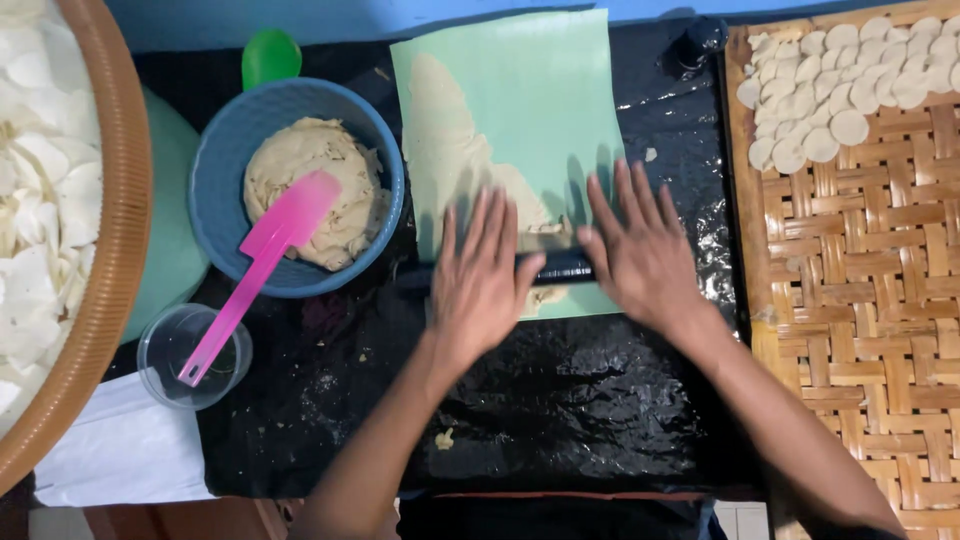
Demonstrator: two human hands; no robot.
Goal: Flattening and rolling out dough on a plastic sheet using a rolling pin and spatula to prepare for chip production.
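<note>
1. Roller (560, 267): dark rod, lying left-right across the near part of the green sheet (540, 90). I see only its mid section between the hands; ends hidden under the palms.
2. Left hand (482, 285): flat, fingers spread wide, palm down on the roller's left part, fingertips over the dough sheet (445, 150).
3. Right hand (645, 255): flat, fingers spread wide, palm down on the roller's right part, fingertips on bare green sheet. No grasp w/ either hand; both press from above.
4. Dough sheet: thin, pale, under the green sheet's left half, running far from the roller.
5. Black mat (560, 400): shiny, under the green sheet; small dough scrap on it near the left forearm.
6. Blue bowl (225, 160): left of the sheet, holds dough lump (310, 180); pink spatula (255, 265) leans across it, handle end in a clear cup (160, 350).
7. Woven tray (860, 300): right; cut discs (850, 70) piled at far end.
8. Round basket (110, 250): far left, more white pieces inside.
</note>
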